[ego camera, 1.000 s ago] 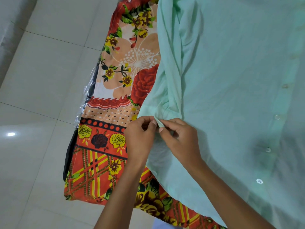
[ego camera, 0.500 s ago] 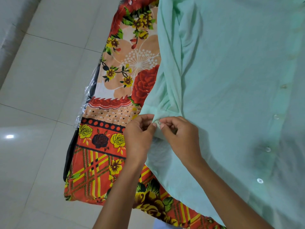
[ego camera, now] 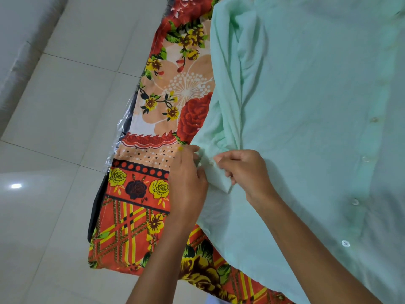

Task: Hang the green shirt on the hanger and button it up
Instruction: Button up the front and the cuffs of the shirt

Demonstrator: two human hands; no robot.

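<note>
A pale green shirt lies spread over the right side of the view, its front placket with several white buttons running down the right. Its left sleeve is bunched, and the sleeve cuff sits between my hands. My left hand pinches the cuff's left edge with curled fingers. My right hand pinches the cuff's right edge, thumb and forefinger close to the left hand's. No hanger is visible.
The shirt rests on a bed covered with a red, orange and yellow floral sheet. Clear plastic and a dark mattress edge show at the sheet's left side. White floor tiles fill the left.
Both hands have stayed on the sleeve cuff and worked it slightly. A folded piece of the cuff now sticks out below, between the hands.
</note>
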